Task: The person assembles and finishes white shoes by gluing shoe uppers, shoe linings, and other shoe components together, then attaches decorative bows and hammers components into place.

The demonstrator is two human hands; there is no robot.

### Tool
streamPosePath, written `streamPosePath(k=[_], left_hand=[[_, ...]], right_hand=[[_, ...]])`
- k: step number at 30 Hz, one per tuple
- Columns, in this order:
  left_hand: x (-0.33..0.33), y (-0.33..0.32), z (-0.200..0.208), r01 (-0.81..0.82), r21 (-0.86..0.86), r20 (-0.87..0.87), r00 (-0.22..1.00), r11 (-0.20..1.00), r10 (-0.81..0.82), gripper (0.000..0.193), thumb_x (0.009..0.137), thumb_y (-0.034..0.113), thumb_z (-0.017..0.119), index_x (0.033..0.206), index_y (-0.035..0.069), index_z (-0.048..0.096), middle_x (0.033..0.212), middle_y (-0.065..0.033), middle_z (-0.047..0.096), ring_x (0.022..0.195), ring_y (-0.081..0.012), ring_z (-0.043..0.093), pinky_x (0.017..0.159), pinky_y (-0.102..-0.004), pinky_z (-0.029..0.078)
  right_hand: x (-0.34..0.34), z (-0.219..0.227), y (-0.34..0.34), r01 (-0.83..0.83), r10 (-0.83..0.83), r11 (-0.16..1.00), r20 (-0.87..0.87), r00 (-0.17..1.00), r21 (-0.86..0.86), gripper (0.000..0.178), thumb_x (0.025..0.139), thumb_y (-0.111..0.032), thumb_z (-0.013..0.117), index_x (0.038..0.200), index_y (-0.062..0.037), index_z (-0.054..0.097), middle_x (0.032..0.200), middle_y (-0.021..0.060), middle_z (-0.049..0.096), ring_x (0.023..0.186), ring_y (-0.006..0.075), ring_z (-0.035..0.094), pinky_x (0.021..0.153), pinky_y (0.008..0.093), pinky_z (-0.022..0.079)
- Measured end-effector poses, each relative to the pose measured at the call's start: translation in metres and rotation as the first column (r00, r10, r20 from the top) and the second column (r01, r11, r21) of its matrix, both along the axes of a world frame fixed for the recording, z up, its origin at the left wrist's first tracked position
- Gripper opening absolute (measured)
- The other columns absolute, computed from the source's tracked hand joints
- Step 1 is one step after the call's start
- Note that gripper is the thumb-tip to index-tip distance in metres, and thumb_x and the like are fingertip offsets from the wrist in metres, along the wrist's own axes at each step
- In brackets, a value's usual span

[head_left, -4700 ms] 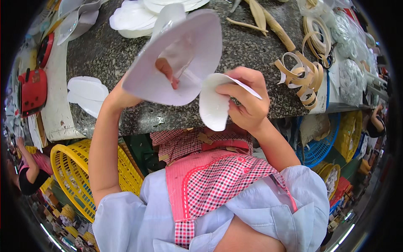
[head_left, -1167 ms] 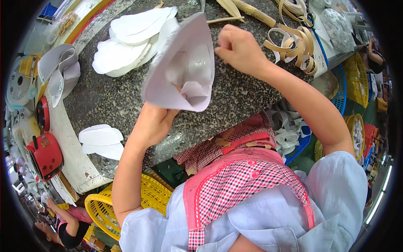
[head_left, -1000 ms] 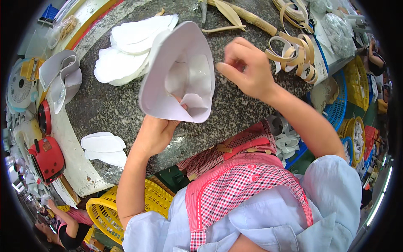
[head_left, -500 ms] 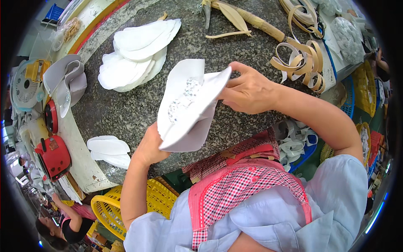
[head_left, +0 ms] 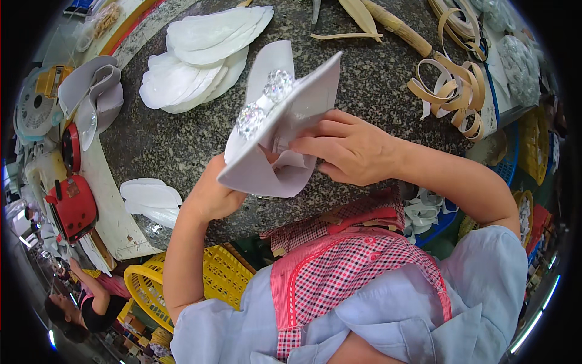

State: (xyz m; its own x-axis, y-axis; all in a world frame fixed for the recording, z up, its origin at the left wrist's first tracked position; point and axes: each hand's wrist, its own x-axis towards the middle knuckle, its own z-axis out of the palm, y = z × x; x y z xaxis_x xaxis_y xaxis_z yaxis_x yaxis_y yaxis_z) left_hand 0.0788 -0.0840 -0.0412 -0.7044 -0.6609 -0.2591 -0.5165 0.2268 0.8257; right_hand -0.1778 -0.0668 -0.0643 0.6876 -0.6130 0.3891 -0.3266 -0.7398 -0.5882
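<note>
The left hand (head_left: 212, 193) clamps the white shoe piece (head_left: 284, 120) above the stone table (head_left: 160, 145); the right hand (head_left: 354, 148) touches its inner flap (head_left: 293, 159), pinching or not I cannot tell. 2 sparkly ornaments (head_left: 250, 120) are on it; the loose-looking flap suggests work remains. White cutouts (head_left: 212, 42) lie on the table's left.

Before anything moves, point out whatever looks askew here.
The curled tan strips stand out most: they lie in loose, tangled loops at the right of the dark speckled stone worktop, unlike the stacked flat white pieces at the left. The flared white piece tilts too, but the left hand is holding it.
</note>
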Motion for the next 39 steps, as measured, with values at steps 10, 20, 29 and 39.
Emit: streamPosePath(k=[10, 20, 29, 39], left_hand=[[-0.012, 0.029, 0.017, -0.348, -0.254, -0.157, 0.936, 0.903, 0.316, 0.031, 0.067, 0.003, 0.055, 0.098, 0.004, 0.057, 0.096, -0.0151, 0.06, 0.088, -0.032, 0.058, 0.078, -0.036, 0.045], [-0.041, 0.06, 0.057, 0.146, -0.883, 0.22, 0.968, 0.446, 0.12, 0.021, 0.064, 0.016, 0.061, 0.083, 0.011, 0.053, 0.087, -0.0079, 0.058, 0.08, -0.0201, 0.058, 0.072, -0.0321, 0.045], [-0.027, 0.115, 0.003, 0.149, -0.953, 0.244, 0.894, 0.263, 0.376, 0.027, 0.069, 0.013, 0.053, 0.093, 0.003, 0.058, 0.093, -0.0086, 0.056, 0.085, -0.0197, 0.056, 0.066, -0.0288, 0.043], [-0.04, 0.122, 0.001, 0.089, -0.928, 0.278, 0.811, 0.361, 0.515, 0.029, 0.066, 0.013, 0.051, 0.091, 0.0, 0.058, 0.096, -0.0086, 0.058, 0.073, -0.0163, 0.051, 0.06, -0.028, 0.039]], right_hand=[[0.009, 0.009, -0.007, -0.005, 0.001, 0.999, -0.09, 0.996, -0.044, 0.057, 0.064, -0.027, 0.07, 0.11, -0.0016, 0.046, 0.08, 0.0078, 0.058, 0.08, 0.0252, 0.056, 0.072, 0.0353, 0.045], [0.021, 0.031, 0.007, 0.079, -0.059, 0.991, -0.18, 0.982, 0.105, 0.044, 0.063, -0.018, 0.068, 0.102, -0.0017, 0.055, 0.082, 0.0121, 0.059, 0.08, 0.0284, 0.056, 0.072, 0.0359, 0.045], [0.051, 0.019, 0.02, 0.158, -0.199, 0.938, -0.106, 0.974, -0.308, 0.012, 0.064, -0.011, 0.058, 0.074, -0.005, 0.059, 0.067, 0.0083, 0.059, 0.065, 0.0253, 0.06, 0.057, 0.0332, 0.049], [0.063, 0.015, 0.018, 0.12, -0.253, 0.848, -0.195, 0.948, -0.517, 0.012, 0.074, -0.014, 0.062, 0.082, -0.0071, 0.057, 0.064, 0.0053, 0.057, 0.057, 0.0203, 0.058, 0.046, 0.0287, 0.045]])
